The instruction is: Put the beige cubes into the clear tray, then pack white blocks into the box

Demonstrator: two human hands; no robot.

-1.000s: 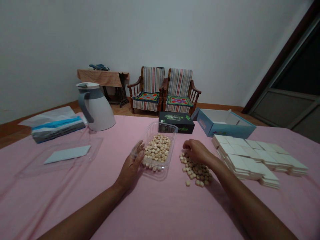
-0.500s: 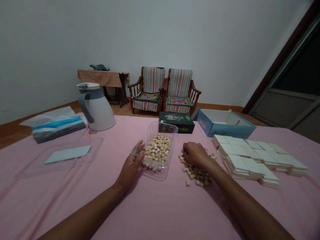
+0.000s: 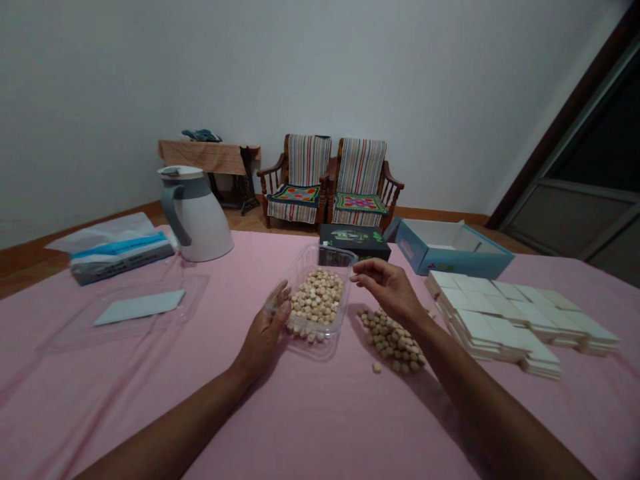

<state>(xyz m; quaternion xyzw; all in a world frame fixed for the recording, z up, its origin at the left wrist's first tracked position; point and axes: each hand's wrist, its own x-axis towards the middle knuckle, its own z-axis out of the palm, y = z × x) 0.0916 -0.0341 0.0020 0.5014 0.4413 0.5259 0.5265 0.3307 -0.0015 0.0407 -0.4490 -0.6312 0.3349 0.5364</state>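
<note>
My left hand (image 3: pixel 265 333) grips the near left side of a clear plastic container (image 3: pixel 332 340), thumb and fingers at its wall. Inside lie many small pale wooden pieces (image 3: pixel 317 295), rounded or many-sided. My right hand (image 3: pixel 387 287) hovers by the container's right rim, above the cloth. Its fingers are bent and drawn close together towards the thumb; whatever lies between them is too small to make out. Below and partly behind my right wrist is a loose pile of the same wooden pieces (image 3: pixel 393 343), with a single piece (image 3: pixel 377 367) apart at its near edge.
Stacks of thin square wooden tiles (image 3: pixel 505 313) stand at the right, before an open blue box (image 3: pixel 450 257). A black box (image 3: pixel 354 240) lies behind the container. To the left are a white-grey jug (image 3: pixel 197 217), a tissue pack (image 3: pixel 120 257) and a clear lid (image 3: pixel 200 293) with a pale card.
My right hand has risen from the wooden pile and moved up and left to the container's right rim, uncovering more of the pile. My left hand keeps its hold on the container.
</note>
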